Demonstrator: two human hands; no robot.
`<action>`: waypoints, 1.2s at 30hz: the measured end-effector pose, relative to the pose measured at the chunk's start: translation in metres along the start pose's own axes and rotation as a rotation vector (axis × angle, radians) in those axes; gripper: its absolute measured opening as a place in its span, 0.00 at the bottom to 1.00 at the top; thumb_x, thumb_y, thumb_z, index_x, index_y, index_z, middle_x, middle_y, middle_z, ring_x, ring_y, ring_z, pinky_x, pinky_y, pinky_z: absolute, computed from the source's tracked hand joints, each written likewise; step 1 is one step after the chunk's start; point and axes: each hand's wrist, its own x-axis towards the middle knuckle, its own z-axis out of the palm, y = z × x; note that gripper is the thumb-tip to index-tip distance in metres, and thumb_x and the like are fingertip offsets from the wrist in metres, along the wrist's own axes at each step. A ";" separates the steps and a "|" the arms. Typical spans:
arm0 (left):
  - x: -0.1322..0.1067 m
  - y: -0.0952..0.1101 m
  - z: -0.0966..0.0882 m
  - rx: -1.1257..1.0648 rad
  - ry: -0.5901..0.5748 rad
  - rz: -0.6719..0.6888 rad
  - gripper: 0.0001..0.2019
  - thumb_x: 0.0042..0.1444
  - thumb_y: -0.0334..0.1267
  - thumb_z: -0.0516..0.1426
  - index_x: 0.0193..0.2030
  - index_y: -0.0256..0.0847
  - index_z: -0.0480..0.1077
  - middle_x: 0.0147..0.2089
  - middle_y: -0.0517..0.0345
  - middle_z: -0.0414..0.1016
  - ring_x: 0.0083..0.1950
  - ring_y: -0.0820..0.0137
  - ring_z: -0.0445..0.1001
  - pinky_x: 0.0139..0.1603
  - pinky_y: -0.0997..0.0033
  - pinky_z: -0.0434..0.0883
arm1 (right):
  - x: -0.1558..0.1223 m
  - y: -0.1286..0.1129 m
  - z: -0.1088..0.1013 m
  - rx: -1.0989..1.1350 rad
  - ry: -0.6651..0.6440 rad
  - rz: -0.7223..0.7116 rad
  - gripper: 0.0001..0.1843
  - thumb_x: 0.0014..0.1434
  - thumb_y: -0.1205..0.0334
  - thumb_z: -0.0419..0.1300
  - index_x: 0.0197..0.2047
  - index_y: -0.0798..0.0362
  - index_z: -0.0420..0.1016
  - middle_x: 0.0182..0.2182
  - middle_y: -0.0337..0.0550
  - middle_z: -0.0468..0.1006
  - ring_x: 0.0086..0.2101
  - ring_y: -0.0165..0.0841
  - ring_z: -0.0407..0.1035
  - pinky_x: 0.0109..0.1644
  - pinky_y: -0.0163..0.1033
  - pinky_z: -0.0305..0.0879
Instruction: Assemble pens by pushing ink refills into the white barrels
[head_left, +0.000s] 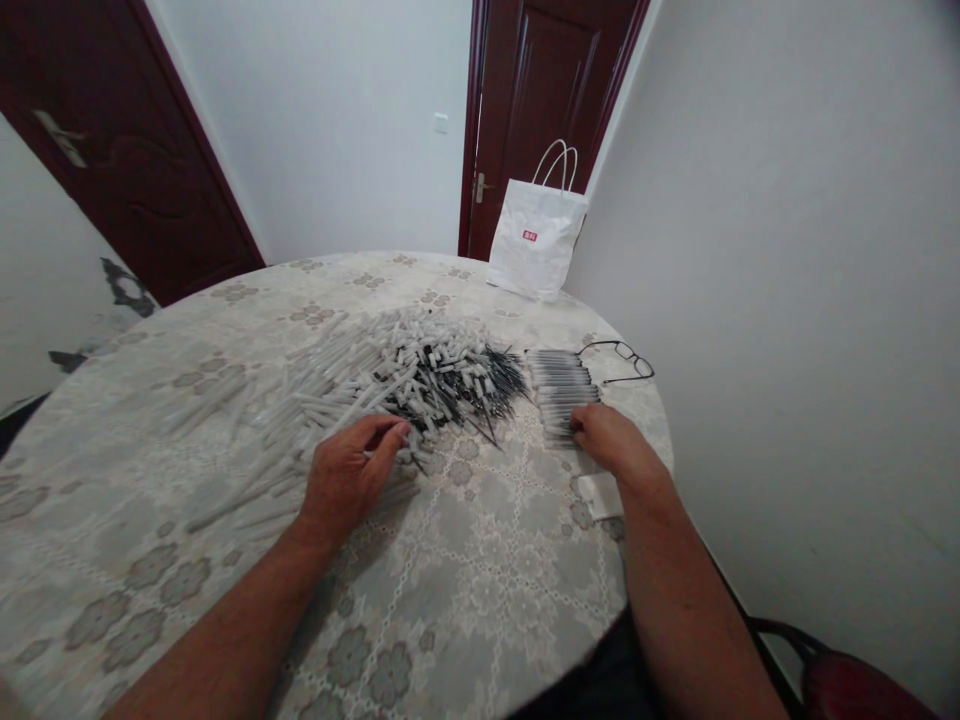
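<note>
A big heap of clear pen barrels [315, 385] and black-tipped refills [457, 380] lies in the middle of a round table [465, 600] with a floral cloth. My left hand [349, 475] rests at the heap's near edge, fingers curled, thumb pressed toward the fingertips; what it pinches is hidden. A neat row of assembled pens [562, 390] lies to the right. My right hand [611, 440] sits at the near end of that row, fingers bent down onto the pens.
Black-rimmed glasses [622, 355] lie beyond the pen row near the table's right edge. A white paper bag [536, 240] stands at the far edge by a dark red door [555, 90]. A small white paper [600, 495] lies under my right wrist. A red chair [847, 685] stands at the lower right.
</note>
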 end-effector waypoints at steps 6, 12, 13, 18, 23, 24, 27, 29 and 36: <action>0.001 -0.003 -0.002 -0.027 0.022 -0.019 0.12 0.61 0.46 0.58 0.42 0.42 0.78 0.37 0.56 0.83 0.36 0.65 0.80 0.42 0.70 0.72 | 0.000 0.000 0.000 -0.002 -0.010 -0.005 0.14 0.56 0.71 0.58 0.41 0.52 0.82 0.42 0.52 0.82 0.45 0.40 0.75 0.45 0.37 0.61; 0.001 -0.001 -0.001 0.000 0.042 -0.006 0.12 0.62 0.45 0.57 0.41 0.42 0.78 0.36 0.55 0.82 0.35 0.66 0.78 0.41 0.69 0.72 | 0.004 0.005 0.006 0.003 -0.008 -0.052 0.14 0.55 0.71 0.58 0.41 0.51 0.82 0.42 0.50 0.82 0.43 0.39 0.75 0.43 0.37 0.60; 0.001 -0.001 -0.001 0.003 0.044 -0.009 0.12 0.62 0.45 0.56 0.41 0.42 0.78 0.36 0.55 0.82 0.35 0.66 0.78 0.41 0.69 0.71 | 0.005 0.006 0.006 0.007 -0.006 -0.058 0.14 0.55 0.71 0.59 0.42 0.52 0.82 0.42 0.50 0.82 0.43 0.39 0.75 0.43 0.37 0.61; 0.001 -0.001 -0.001 -0.008 0.048 -0.015 0.12 0.62 0.45 0.56 0.41 0.42 0.78 0.35 0.55 0.82 0.34 0.66 0.77 0.40 0.69 0.71 | 0.003 0.006 0.002 0.027 0.018 -0.093 0.13 0.56 0.69 0.61 0.43 0.52 0.82 0.42 0.50 0.83 0.43 0.39 0.75 0.44 0.37 0.61; 0.001 -0.002 -0.001 -0.045 0.063 -0.010 0.11 0.62 0.43 0.57 0.40 0.43 0.79 0.35 0.55 0.81 0.34 0.66 0.76 0.39 0.69 0.70 | -0.010 -0.009 -0.014 0.052 0.069 -0.179 0.10 0.59 0.67 0.60 0.43 0.53 0.81 0.41 0.50 0.82 0.42 0.39 0.74 0.44 0.38 0.62; 0.001 -0.003 -0.001 -0.051 0.064 -0.011 0.11 0.62 0.43 0.57 0.41 0.43 0.79 0.35 0.55 0.81 0.34 0.66 0.76 0.40 0.69 0.70 | -0.013 -0.017 -0.018 0.065 0.077 -0.218 0.10 0.60 0.66 0.59 0.43 0.53 0.81 0.41 0.50 0.82 0.41 0.39 0.74 0.44 0.38 0.62; 0.000 -0.005 0.001 -0.051 0.056 -0.017 0.11 0.63 0.44 0.56 0.41 0.42 0.78 0.35 0.55 0.81 0.35 0.66 0.77 0.40 0.70 0.69 | -0.028 -0.052 -0.024 0.139 0.121 -0.366 0.09 0.63 0.65 0.59 0.44 0.53 0.80 0.40 0.49 0.80 0.41 0.38 0.73 0.47 0.39 0.64; 0.000 -0.006 0.001 -0.044 0.054 -0.018 0.12 0.64 0.44 0.56 0.41 0.42 0.78 0.35 0.55 0.81 0.35 0.67 0.77 0.40 0.70 0.69 | -0.038 -0.085 -0.023 0.195 0.137 -0.502 0.10 0.65 0.64 0.57 0.45 0.51 0.79 0.41 0.48 0.79 0.41 0.37 0.73 0.47 0.40 0.65; 0.000 -0.004 0.002 -0.087 0.089 -0.031 0.11 0.64 0.43 0.56 0.41 0.43 0.79 0.36 0.55 0.81 0.35 0.67 0.76 0.40 0.71 0.69 | -0.059 -0.186 0.014 0.239 0.173 -0.761 0.11 0.67 0.64 0.58 0.52 0.50 0.75 0.47 0.48 0.76 0.47 0.38 0.70 0.48 0.39 0.68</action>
